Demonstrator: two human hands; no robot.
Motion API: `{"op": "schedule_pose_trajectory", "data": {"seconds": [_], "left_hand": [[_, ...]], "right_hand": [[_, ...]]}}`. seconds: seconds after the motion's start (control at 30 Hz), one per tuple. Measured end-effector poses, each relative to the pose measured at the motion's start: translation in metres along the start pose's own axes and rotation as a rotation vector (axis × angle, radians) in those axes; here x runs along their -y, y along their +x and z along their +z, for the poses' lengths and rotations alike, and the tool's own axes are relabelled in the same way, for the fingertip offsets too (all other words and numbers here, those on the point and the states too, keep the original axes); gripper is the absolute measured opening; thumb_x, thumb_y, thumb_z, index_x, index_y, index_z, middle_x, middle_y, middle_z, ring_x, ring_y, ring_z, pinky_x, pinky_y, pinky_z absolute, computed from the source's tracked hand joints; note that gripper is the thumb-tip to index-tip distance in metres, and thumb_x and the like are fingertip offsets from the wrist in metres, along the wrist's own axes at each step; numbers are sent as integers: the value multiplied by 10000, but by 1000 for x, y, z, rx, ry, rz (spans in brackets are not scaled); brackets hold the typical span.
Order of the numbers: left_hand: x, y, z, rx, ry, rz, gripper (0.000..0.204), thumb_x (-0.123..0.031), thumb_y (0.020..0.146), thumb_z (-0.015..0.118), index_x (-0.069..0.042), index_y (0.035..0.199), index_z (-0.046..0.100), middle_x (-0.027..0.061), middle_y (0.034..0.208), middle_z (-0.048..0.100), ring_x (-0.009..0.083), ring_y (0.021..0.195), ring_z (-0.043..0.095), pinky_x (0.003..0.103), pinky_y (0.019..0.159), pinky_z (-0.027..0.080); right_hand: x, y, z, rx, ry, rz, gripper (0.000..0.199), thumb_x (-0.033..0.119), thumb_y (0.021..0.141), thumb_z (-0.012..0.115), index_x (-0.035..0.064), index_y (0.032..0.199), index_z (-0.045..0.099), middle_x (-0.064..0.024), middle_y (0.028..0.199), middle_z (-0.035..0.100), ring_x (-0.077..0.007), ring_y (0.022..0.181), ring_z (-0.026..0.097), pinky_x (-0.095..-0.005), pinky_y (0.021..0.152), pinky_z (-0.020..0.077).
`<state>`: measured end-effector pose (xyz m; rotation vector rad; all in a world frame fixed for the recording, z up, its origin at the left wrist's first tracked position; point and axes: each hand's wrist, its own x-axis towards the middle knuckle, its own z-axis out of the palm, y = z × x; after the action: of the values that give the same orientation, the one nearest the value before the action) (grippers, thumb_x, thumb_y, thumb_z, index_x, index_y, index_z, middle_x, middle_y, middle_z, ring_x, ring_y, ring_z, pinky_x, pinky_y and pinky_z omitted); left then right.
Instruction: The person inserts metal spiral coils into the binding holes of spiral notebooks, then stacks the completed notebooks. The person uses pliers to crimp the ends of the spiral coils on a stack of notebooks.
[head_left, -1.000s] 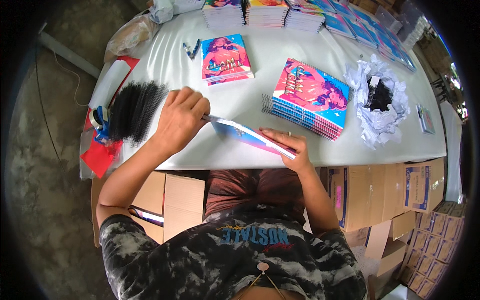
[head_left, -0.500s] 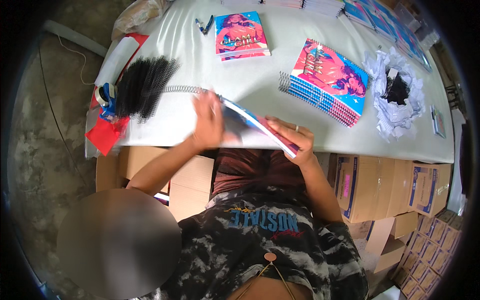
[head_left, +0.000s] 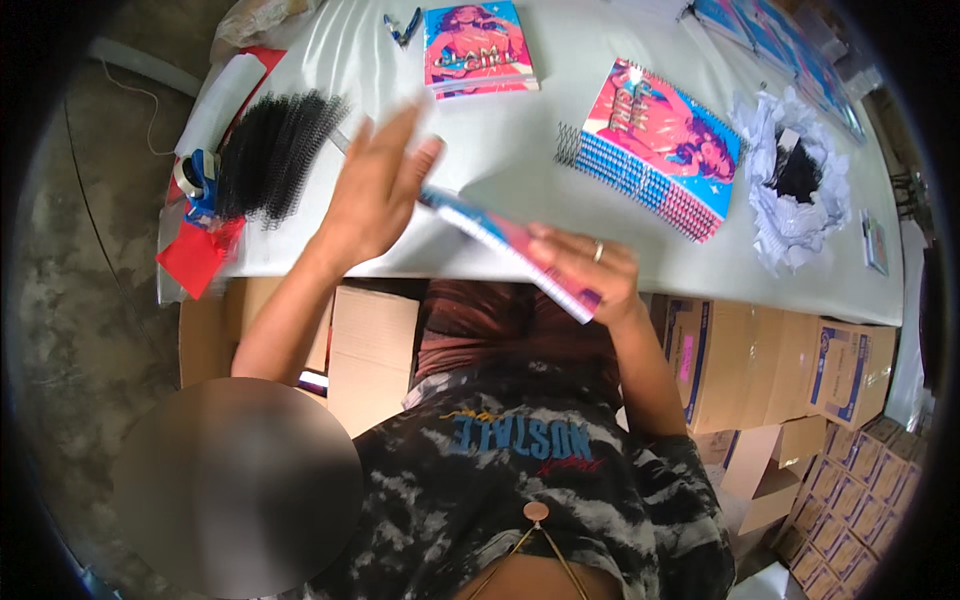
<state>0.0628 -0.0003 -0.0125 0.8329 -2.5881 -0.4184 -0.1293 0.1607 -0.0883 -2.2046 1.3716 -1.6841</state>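
Observation:
My right hand (head_left: 592, 272) grips the lower end of a notebook (head_left: 510, 246), thumb on one side and fingers on the other. The notebook is tilted on edge above the table's front edge. Beside its far end, my left hand (head_left: 372, 195) is raised with its fingers stretched out and partly blurred. A short piece of wire coil (head_left: 341, 138) shows past that hand; the rest is hidden behind it. Further left lies a heap of black spiral coils (head_left: 275, 155). A stack of coil-bound notebooks (head_left: 660, 150) with pink and blue covers lies to the right.
Another notebook stack (head_left: 480, 50) stands at the back, with blue-handled pliers (head_left: 402, 27) beside it. At left are a blue tape dispenser (head_left: 200, 185) and red sheet (head_left: 195, 258). Crumpled paper (head_left: 765, 215) surrounds black coils at right. Cardboard boxes (head_left: 750, 360) stand below the table.
My left hand has shifted a little up and left, now covering most of the wire coil. The right hand keeps its grip on the notebook. The whole view has shifted slightly.

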Motion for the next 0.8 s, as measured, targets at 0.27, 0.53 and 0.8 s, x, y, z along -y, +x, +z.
{"op": "schedule_pose_trajectory", "data": {"seconds": [0.27,0.53,0.8], "left_hand": [[47,87,62,-480,776,86,519,-282,855,549,-202,1344,393,72,1291,475,237,1189,443,486,997,297],[21,95,-1,92,-151,-109,446,-425,894,501,-32,763,665,149,718,646,299,676,623,368,647,478],[24,63,30,-425,137,405,376,-444,779,646,-81,850,582,88,922,558,263,931,511,376,798,364]], "right_hand": [[44,21,36,222,-204,-198,282,141,728,581,103,993,668,-104,1046,641,-228,857,656,-311,729,549],[-11,-12,-16,-139,341,412,316,-12,793,628,-8,1109,617,-134,1078,645,-173,935,633,-281,806,495],[-20,-17,-11,-266,308,619,226,-18,825,595,-24,1045,644,-85,966,676,-92,813,606,-231,715,487]]}}
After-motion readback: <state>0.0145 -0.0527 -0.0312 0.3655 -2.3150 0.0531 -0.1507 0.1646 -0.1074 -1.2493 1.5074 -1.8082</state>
